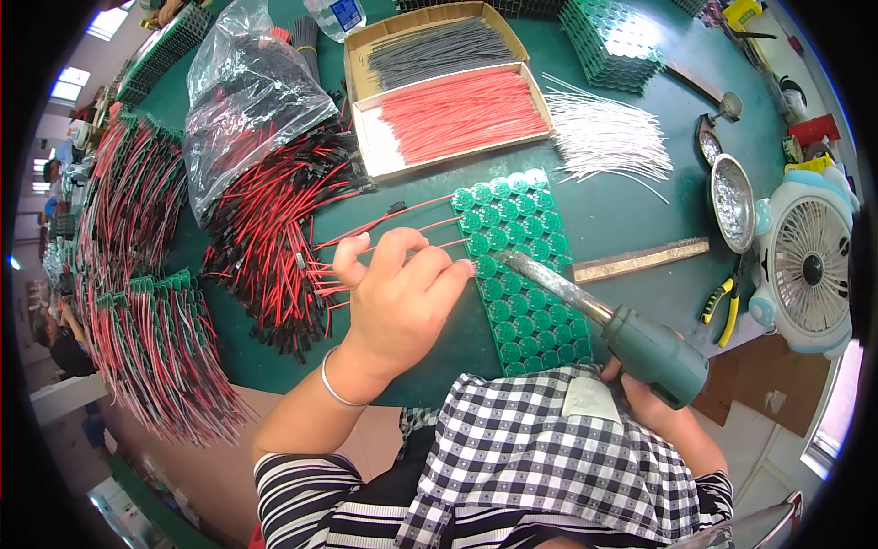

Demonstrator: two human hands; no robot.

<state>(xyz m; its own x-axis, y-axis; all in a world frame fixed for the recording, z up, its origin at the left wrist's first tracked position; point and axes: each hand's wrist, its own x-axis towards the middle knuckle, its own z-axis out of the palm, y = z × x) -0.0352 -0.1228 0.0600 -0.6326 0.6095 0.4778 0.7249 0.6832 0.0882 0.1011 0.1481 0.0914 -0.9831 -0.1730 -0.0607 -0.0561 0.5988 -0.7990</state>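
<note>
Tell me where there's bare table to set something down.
Bare green table lies between the white wires, the metal bar and the circuit-board panel. Crowded: the red-black wire pile beside the left hand, and the soldering iron in the right hand.

Item count on the tabletop (pixel 622 215):
- Soldering iron (pixel 604 316): one.
- Cardboard trays: two, one with grey wires (pixel 439 48), one with red wires (pixel 462 114).
- Loose bundle of white wires (pixel 608 137): one.
- Green circuit-board panel (pixel 526 293) under work: one.
- Clear plastic bag (pixel 247 91): one.
- Desk fan (pixel 805 265): one.
- Yellow-handled pliers (pixel 722 306): one.
- Metal bar (pixel 640 260): one.
- Round metal dishes: two (pixel 733 201), (pixel 707 140).
</note>
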